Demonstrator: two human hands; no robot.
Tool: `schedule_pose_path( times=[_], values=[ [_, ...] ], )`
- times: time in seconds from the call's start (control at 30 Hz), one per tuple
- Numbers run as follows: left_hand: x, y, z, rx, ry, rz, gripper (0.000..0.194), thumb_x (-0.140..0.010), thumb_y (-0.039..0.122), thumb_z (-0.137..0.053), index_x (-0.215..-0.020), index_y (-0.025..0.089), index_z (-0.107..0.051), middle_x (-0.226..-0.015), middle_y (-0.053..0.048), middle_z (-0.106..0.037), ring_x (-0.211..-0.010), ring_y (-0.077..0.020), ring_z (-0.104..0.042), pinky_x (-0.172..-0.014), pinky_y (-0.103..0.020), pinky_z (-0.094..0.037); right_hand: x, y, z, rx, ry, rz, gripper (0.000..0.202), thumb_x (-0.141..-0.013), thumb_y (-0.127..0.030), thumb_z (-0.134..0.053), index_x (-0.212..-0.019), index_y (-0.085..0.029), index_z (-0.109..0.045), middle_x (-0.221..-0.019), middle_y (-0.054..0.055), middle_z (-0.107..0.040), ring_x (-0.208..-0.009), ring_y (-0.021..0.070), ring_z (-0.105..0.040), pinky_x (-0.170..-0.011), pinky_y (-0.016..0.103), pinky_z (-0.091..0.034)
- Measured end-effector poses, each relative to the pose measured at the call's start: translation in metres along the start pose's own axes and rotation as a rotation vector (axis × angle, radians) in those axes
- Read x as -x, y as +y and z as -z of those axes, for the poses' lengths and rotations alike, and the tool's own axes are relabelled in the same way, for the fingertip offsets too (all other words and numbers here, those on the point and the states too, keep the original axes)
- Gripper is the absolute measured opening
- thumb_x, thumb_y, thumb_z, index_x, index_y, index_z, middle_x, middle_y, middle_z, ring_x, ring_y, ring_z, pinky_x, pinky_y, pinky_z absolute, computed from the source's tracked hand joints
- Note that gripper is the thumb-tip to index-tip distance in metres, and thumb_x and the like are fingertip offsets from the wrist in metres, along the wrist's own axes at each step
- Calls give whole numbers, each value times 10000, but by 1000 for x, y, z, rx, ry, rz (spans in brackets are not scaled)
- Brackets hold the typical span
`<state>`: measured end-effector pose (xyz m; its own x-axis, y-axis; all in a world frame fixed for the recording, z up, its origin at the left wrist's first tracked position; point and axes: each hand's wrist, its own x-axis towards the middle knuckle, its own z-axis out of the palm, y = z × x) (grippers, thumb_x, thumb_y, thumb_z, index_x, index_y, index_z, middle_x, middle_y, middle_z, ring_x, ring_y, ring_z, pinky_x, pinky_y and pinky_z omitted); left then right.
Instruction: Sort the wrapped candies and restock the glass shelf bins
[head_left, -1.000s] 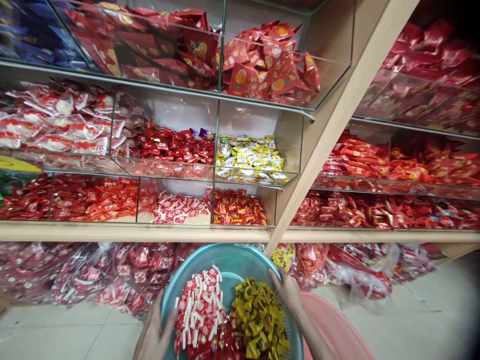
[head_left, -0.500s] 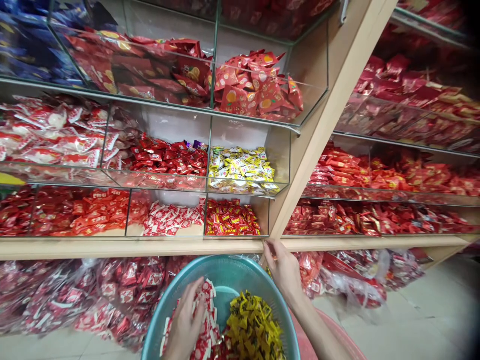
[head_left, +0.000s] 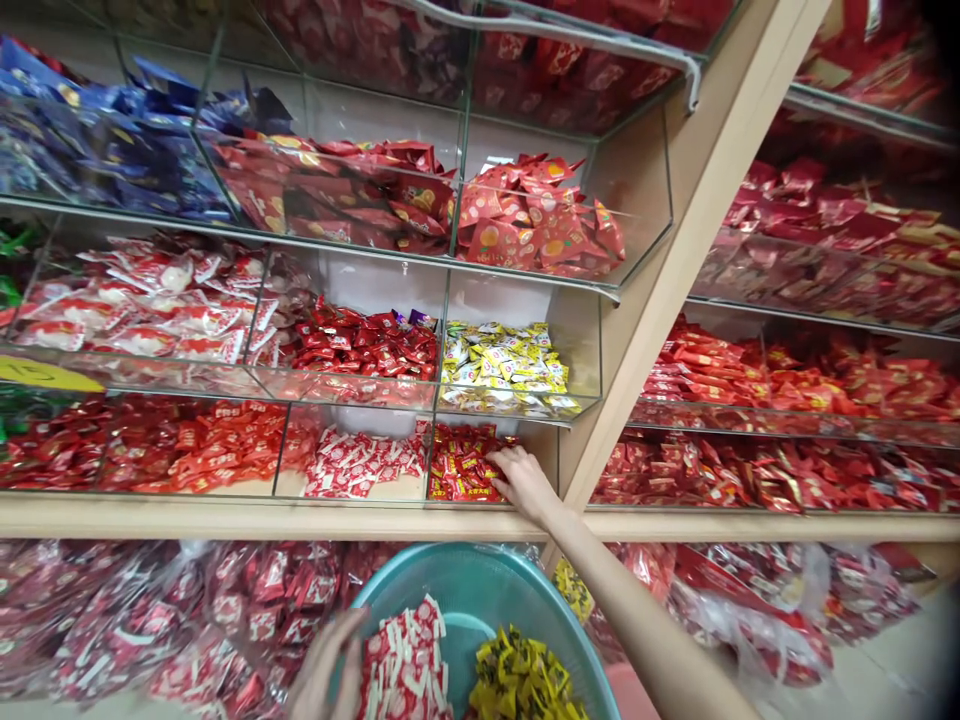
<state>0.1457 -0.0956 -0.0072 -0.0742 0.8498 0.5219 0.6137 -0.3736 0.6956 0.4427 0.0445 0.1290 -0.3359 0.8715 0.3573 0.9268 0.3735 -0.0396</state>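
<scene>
My right hand (head_left: 525, 482) reaches over the front of the lowest shelf. Its fingers are extended and apart over red-and-yellow wrapped candies (head_left: 461, 462) in the right-hand compartment, with nothing visible in them. Below stands a teal plastic basket (head_left: 420, 567), cut off by the bottom edge. Inside it, red-and-white wrapped candies (head_left: 405, 655) lie on the left and yellow-and-black wrapped candies (head_left: 525, 675) on the right. At the basket's left rim, my left hand (head_left: 330, 660) is open beside the red-and-white candies, slightly blurred.
Clear partitions divide the shelves (head_left: 300, 518) of wrapped sweets. A slanting wooden upright (head_left: 637, 365) stands right of my right hand. Plastic bags of candies (head_left: 112, 620) lie on the floor under the shelf. Part of a pink container (head_left: 630, 690) shows beside the basket.
My right hand has moved up from the shelf's front edge into the red-and-yellow candy compartment. My left hand has drawn left, off the red-and-white candies to the basket's rim. The view has shifted.
</scene>
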Motion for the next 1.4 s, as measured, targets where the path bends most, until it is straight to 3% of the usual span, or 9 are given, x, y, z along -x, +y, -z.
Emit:
schedule_pose_path(
  times=[0.13, 0.3, 0.53, 0.73, 0.87, 0.97, 1.07, 1.2, 1.4],
  values=[
    [-62, 18, 21, -32, 104, -136, 327, -843, 319, -412, -1132, 228, -536, -1142, -63, -587, -1080, -194, -535, -963, -363, -428, 4, -3, 4, 61, 7, 2, 165, -811, -213, -531, -957, -209, -607, -937, 68, -574, -919, 214, -451, -725, 299, -329],
    [-109, 49, 1, -144, 93, -324, 389, -854, 274, -381, -1229, 201, -460, -1259, -88, -504, -1168, -206, -456, -1010, -404, -361, 3, -11, 11, -92, 114, -23, 156, -826, -254, -533, -955, -216, -611, -956, 59, -570, -897, 196, -459, -728, 294, -342],
    [-117, 35, -38, -411, -1, -473, 467, -851, 231, -385, -1316, 184, -386, -1349, -84, -443, -1290, -227, -314, -1095, -477, -145, -7, -26, 1, -289, -6, 11, 159, -749, -218, -636, -907, -206, -631, -997, 40, -602, -913, 174, -482, -777, 283, -352],
    [-117, 35, -35, -458, -35, -501, 514, -849, 198, -366, -1361, 195, -318, -1385, -70, -400, -1320, -226, -262, -1098, -468, -135, -9, -30, -7, -231, -44, -12, 191, -757, -151, -596, -939, -202, -625, -947, 42, -620, -885, 181, -491, -768, 282, -357],
    [-91, 17, -30, -394, 63, -362, 516, -841, 233, -386, -1352, 196, -321, -1421, -107, -326, -1331, -253, -235, -1075, -477, -193, -1, -30, -6, -289, 52, -2, 184, -808, -177, -541, -976, -206, -611, -964, 45, -617, -899, 175, -501, -792, 288, -363],
    [-58, -16, -29, -334, 130, -183, 428, -836, 282, -398, -1247, 173, -446, -1307, -136, -462, -1212, -252, -421, -996, -430, -335, 7, -31, 1, -384, 162, 12, 178, -833, -221, -519, -989, -217, -604, -963, 42, -619, -906, 171, -510, -808, 300, -370],
    [-36, -41, -33, -303, -125, 35, 347, -859, 341, -326, -1045, 197, -581, -1085, -98, -622, -995, -221, -587, -840, -360, -458, 14, -36, 11, -520, 250, -9, 171, -838, -290, -518, -971, -222, -600, -961, 41, -619, -918, 174, -525, -834, 322, -380],
    [-44, -36, -42, -396, -428, 355, 480, -877, 453, -241, -1170, 185, -512, -968, -121, -673, -834, -259, -652, -678, -366, -486, 29, -49, 21, -741, 314, -92, 216, -831, -359, -516, -972, -210, -584, -970, 47, -609, -928, 177, -538, -838, 320, -407],
    [-59, -17, -52, -545, -450, 285, 514, -887, 479, -173, -1043, 172, -555, -838, -129, -683, -757, -262, -659, -615, -343, -467, 80, -73, -7, -1261, 182, -310, 300, -792, -415, -555, -1010, -217, -502, -890, 30, -612, -798, 153, -586, -735, 287, -478]
  ],
)
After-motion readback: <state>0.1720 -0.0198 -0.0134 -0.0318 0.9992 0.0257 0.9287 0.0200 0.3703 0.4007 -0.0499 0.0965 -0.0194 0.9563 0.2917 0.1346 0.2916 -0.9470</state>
